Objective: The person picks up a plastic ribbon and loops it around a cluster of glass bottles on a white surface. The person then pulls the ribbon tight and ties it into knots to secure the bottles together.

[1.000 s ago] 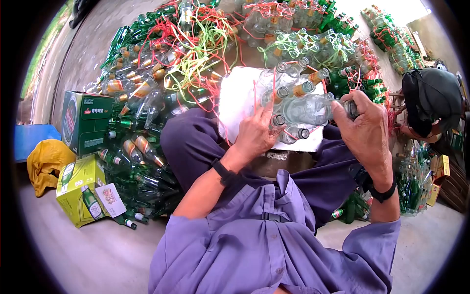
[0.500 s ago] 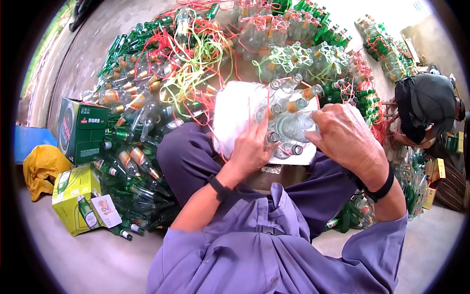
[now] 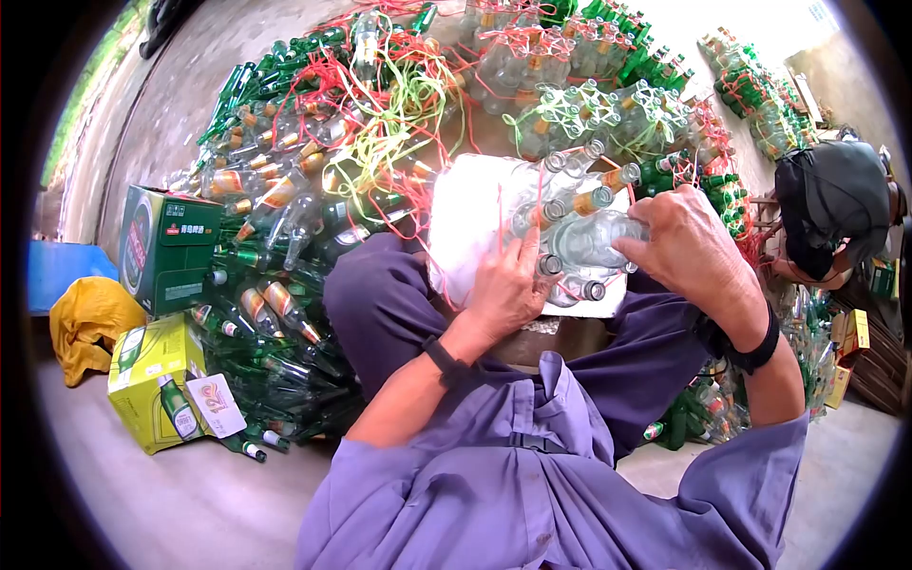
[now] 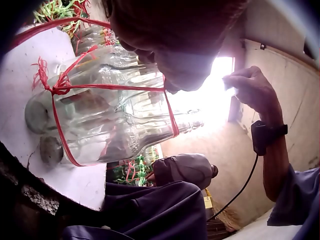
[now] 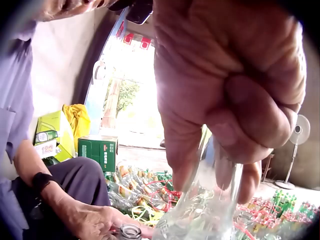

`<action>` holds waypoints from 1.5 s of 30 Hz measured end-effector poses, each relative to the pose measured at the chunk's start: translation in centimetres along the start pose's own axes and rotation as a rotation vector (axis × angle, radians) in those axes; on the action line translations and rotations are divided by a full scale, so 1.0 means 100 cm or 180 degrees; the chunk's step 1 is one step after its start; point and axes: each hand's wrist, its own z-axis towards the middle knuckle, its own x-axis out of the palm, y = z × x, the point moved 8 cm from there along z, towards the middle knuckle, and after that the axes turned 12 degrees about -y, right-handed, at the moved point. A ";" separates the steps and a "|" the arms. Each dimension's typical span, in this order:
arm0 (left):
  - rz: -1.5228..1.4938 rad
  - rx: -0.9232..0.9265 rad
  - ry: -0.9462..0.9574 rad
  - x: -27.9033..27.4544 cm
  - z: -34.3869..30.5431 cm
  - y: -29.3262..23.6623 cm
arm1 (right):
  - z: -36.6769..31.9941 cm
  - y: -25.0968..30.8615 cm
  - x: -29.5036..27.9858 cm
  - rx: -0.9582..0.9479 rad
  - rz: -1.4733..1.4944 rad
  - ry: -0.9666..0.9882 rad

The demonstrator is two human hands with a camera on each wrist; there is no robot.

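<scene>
On a white board (image 3: 465,228) at the lap stands a bundle of clear glass bottles (image 4: 95,125), looped round with red plastic cord (image 4: 100,87). My right hand (image 3: 689,237) grips one clear bottle (image 3: 594,242) by its neck, at the bundle's right side. In the right wrist view the thumb and fingers wrap that neck (image 5: 220,165), hiding its mouth. My left hand (image 3: 508,290) rests against the bundle's near left necks, index and middle fingers extended along them. A bottle mouth (image 3: 549,266) shows beside its thumb.
Loose bottles (image 3: 275,313) are heaped at the left, with a tangle of red and green cord (image 3: 399,123) beyond. Tied bundles (image 3: 608,109) stand ahead. Green (image 3: 171,247) and yellow-green (image 3: 157,380) cartons sit left. Another person (image 3: 836,204) bends over at the right.
My right hand has turned over, so its back now covers the neck and mouth of the bottle, and the thumb sits closer to its body. The left hand stays at the bundle.
</scene>
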 end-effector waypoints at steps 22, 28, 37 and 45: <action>0.0052 -0.0091 -0.0042 -0.004 -0.001 -0.003 | -0.005 0.002 0.004 -0.0225 0.0235 -0.0409; -0.0186 -0.0166 -0.0040 -0.005 0.000 -0.003 | 0.000 -0.002 0.006 -0.0292 0.0405 -0.0422; -0.0171 -0.0165 0.0029 -0.002 -0.001 -0.002 | 0.000 -0.011 0.014 0.0035 0.0258 -0.0063; -0.0228 -0.0118 0.0001 0.001 -0.001 0.001 | 0.010 -0.039 0.013 0.0768 0.0660 0.0095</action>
